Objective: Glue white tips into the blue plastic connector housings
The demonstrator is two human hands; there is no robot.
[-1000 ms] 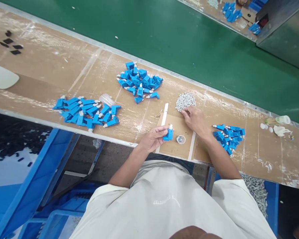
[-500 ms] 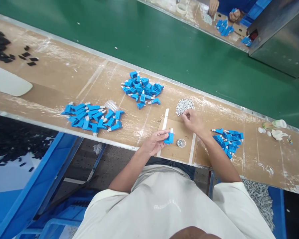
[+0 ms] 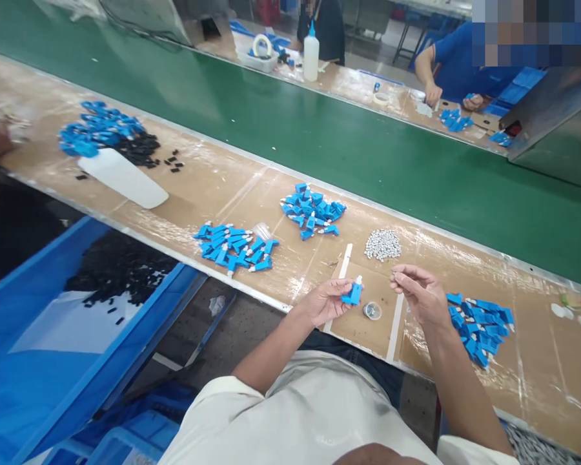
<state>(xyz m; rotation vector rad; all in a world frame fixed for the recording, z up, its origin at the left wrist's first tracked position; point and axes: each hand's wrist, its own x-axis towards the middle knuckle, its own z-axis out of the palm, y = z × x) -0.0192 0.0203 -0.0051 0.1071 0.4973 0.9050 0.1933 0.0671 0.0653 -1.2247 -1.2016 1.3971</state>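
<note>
My left hand (image 3: 325,302) grips a blue plastic housing (image 3: 352,294) with a white tip pointing up, held above the cardboard work surface. My right hand (image 3: 422,294) is to its right, thumb and forefinger pinched together. Whatever lies between those fingertips is too small to make out. Just beyond the right hand is a heap of small silver-grey parts (image 3: 383,245). Below and between the two hands stands a small round clear cup (image 3: 372,310) with a little dark content. Right of my right wrist lies a pile of blue housings (image 3: 481,326).
Two more piles of blue housings (image 3: 237,247) lie to the left. Farther left are a white scoop-like sheet (image 3: 123,177) and black pieces (image 3: 138,150). A green conveyor belt (image 3: 271,129) runs behind the bench. Co-workers' hands (image 3: 433,95) show across it.
My right hand has drawn back from the grey heap toward me, fingers pinched. The left hand still holds the blue housing. The view has swung left and up.
</note>
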